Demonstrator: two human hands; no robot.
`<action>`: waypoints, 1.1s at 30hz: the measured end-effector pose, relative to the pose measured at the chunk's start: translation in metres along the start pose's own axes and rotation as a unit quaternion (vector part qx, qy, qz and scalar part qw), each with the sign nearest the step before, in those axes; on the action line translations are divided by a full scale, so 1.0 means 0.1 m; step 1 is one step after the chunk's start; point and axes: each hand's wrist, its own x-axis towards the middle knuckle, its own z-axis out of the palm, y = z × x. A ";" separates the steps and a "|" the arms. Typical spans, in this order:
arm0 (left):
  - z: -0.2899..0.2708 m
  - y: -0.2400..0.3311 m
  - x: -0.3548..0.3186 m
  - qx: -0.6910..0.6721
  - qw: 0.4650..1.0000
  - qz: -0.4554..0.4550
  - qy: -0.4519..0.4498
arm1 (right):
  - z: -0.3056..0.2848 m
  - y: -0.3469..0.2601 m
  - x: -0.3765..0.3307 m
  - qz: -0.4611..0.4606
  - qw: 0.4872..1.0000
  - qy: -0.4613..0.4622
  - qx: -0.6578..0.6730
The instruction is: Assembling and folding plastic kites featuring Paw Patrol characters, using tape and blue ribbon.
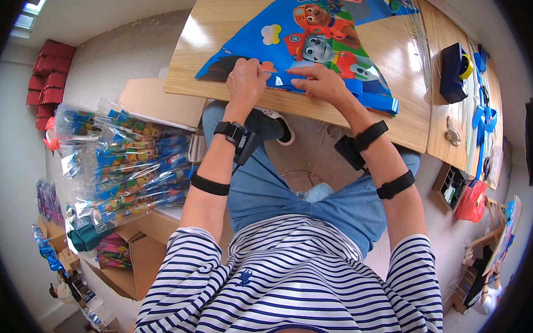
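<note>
A triangular kite (pixel 285 46), blue and printed with cartoon animals, lies on the wooden table in front of me. Along its near edge runs a blue border with a small white patch on it. My left hand (pixel 247 83) pinches this border with bent fingers, left of the patch. On the other side of the patch, my right hand (pixel 321 84) grips the same edge between thumb and fingers, its index finger fairly straight. A loose blue strip (pixel 378 101) extends past my right hand to the kite's right corner. My fingertips partly hide the held edge.
The wooden table (pixel 392 48) carries thin pale strands, a dark blue box (pixel 453 72) and blue ribbons (pixel 484 118) farther right. Clear-bagged printed kites (pixel 132 154) are heaped at left, above an open cardboard box (pixel 141 255). A red bag (pixel 471 202) hangs at right.
</note>
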 end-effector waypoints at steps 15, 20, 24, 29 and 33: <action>-0.01 -0.09 -0.02 -0.080 0.994 0.030 0.067 | 0.24 -0.21 -0.28 -0.119 0.934 0.070 -0.331; -0.24 0.17 -0.28 -0.172 0.968 0.117 0.142 | 0.24 -0.17 -0.27 -0.120 0.936 0.078 -0.321; -0.16 0.18 -0.38 -0.137 0.942 0.274 0.140 | 0.24 -0.20 -0.29 -0.123 0.931 0.084 -0.333; 0.00 0.06 -0.37 -0.076 0.964 0.245 0.070 | 0.27 -0.18 -0.25 -0.131 0.932 0.099 -0.324; 0.02 0.12 -0.36 -0.091 0.964 0.240 0.074 | 0.20 0.02 -0.18 -0.150 0.955 0.102 -0.234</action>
